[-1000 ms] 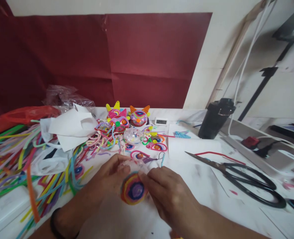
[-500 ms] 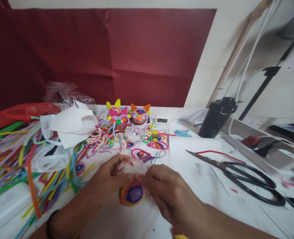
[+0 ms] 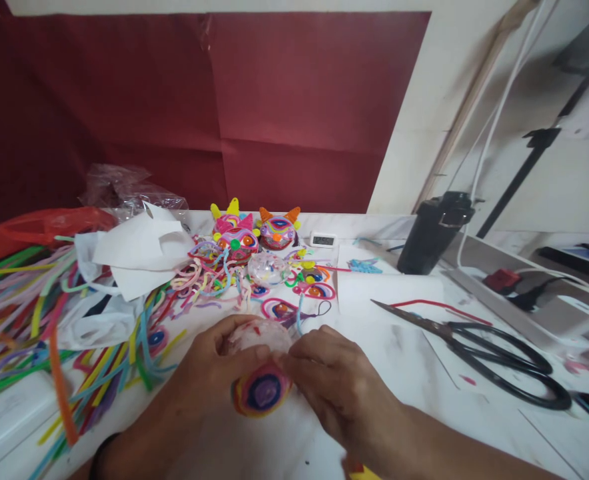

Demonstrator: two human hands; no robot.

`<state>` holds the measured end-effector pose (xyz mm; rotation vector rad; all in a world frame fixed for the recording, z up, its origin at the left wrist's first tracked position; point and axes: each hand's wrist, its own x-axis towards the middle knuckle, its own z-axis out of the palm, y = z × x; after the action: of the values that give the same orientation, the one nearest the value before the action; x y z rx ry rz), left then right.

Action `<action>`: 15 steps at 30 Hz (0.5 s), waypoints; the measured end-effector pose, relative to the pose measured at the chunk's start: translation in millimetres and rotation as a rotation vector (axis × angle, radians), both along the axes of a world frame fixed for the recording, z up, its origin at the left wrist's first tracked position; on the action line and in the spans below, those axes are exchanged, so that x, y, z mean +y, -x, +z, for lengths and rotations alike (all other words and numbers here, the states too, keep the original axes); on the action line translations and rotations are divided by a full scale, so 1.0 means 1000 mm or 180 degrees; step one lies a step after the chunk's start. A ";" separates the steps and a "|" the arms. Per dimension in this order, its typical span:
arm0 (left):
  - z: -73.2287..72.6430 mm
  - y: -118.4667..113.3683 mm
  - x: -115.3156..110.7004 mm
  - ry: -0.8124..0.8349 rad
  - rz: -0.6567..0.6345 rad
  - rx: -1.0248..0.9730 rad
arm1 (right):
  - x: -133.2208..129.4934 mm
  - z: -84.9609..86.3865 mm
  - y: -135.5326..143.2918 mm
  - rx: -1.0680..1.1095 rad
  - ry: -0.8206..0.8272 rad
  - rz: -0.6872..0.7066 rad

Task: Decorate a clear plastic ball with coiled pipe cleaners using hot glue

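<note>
My left hand (image 3: 209, 367) is closed around the side of a clear plastic ball (image 3: 262, 335) with reddish marks on it. On the ball's near side is a round coil of fuzzy pipe cleaner (image 3: 264, 392) in purple, dark blue, pink, orange and yellow rings. My right hand (image 3: 334, 380) pinches at the coil's right upper edge, its fingertips against the ball. A thin light blue pipe cleaner (image 3: 300, 315) sticks up behind the right fingers; its lower end is hidden by them.
Loose pipe cleaners (image 3: 109, 373) spread over the left side. Behind the ball are finished animal heads (image 3: 278, 232), another clear ball (image 3: 267, 269) and eye-shaped pieces (image 3: 279, 310). Large black scissors (image 3: 499, 360) lie at right, near a black bottle (image 3: 432, 237) and small digital clock (image 3: 323, 239).
The light blue pipe cleaner's free end has swung left and now curves. Both hands stay on the ball, which has tilted slightly, if at all. The view has shifted a little.
</note>
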<state>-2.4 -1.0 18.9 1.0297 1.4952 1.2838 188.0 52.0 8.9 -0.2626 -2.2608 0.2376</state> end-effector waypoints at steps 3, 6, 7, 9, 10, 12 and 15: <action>0.000 0.000 -0.001 0.0032 -0.0051 0.0085 | 0.000 -0.001 0.003 -0.0033 -0.0100 -0.0010; -0.001 0.001 -0.001 0.0048 0.0014 0.0088 | 0.000 0.000 0.002 -0.0079 -0.0113 -0.0032; -0.001 0.001 -0.001 0.0045 0.0023 0.0065 | -0.001 0.000 0.001 -0.0089 -0.0034 -0.0020; -0.002 0.001 -0.001 0.0034 0.0040 0.0052 | 0.000 0.000 -0.002 -0.0100 0.0154 0.0049; -0.002 0.001 -0.001 0.0028 0.0054 0.0045 | 0.000 0.000 -0.003 -0.0056 0.0179 0.0068; -0.002 0.000 -0.001 0.0025 0.0075 0.0007 | 0.000 0.000 -0.004 -0.0007 0.0056 0.0051; -0.001 -0.001 0.000 0.0026 0.0097 -0.0064 | 0.001 -0.002 -0.002 -0.0060 -0.0366 -0.0042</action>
<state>-1.1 -0.8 17.6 0.9894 1.5048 1.3047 189.7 53.3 6.6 -0.2200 -2.2814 0.0979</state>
